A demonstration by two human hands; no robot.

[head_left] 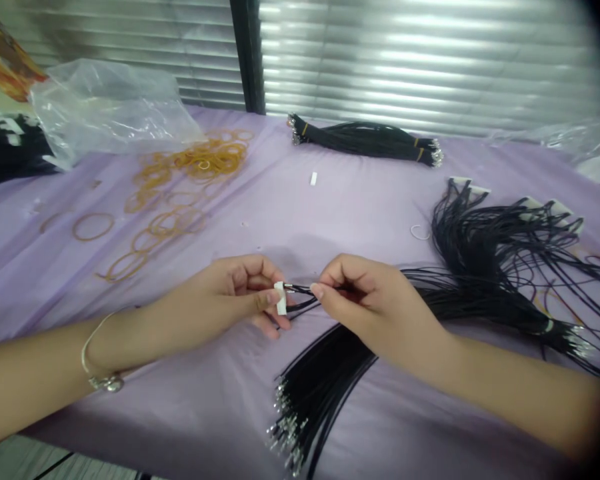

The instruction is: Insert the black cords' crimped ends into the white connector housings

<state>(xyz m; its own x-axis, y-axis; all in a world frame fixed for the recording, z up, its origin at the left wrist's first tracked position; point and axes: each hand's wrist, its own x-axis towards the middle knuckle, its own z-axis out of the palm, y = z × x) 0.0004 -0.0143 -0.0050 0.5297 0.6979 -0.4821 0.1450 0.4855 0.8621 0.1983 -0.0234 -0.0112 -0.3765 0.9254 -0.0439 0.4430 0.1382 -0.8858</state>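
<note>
My left hand (240, 293) pinches a small white tag (281, 298) at the end of a thin black cord (300, 289). My right hand (365, 300) is closed on the same cord just right of the tag, fingertips almost touching the left ones. Both hands hover over a lilac-covered table (205, 393). Below them lies a loose bunch of black cords (310, 387) with metal clasps pointing toward the front edge.
A large tangle of black cords with white tags (505, 253) spreads at the right. A banded bundle of cords (365, 140) lies at the back. Rubber bands (180, 187) are scattered at the left beside a clear plastic bag (105, 107). A stray white tag (313, 178) lies mid-table.
</note>
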